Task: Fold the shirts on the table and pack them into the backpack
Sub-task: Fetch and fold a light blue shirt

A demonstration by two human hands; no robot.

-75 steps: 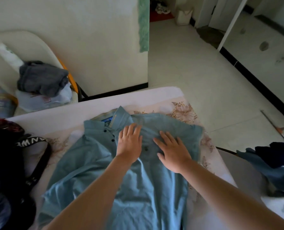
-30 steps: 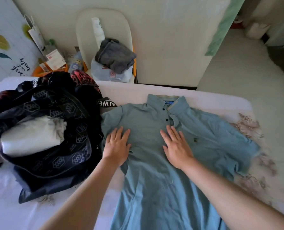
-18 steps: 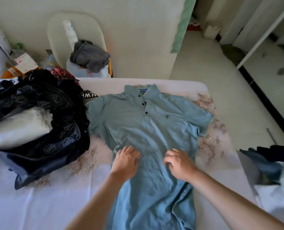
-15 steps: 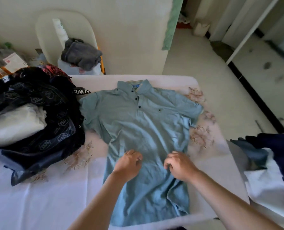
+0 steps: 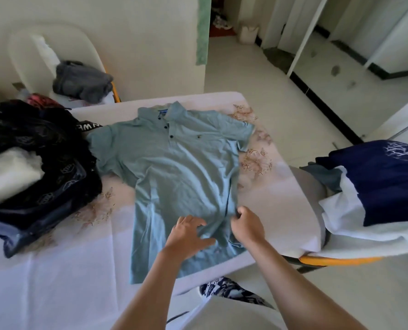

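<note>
Left grip (image 5: 188,236) spread flat on lower shirt (image 5: 179,167); right grip (image 5: 246,225) pinching its side edge

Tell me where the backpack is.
In the head view, the backpack sits at the left side of the table, just left of the shirt.

The polo shirt (image 5: 181,167) is soft, matt, wrinkled cloth on a smooth tablecloth (image 5: 55,270).
</note>
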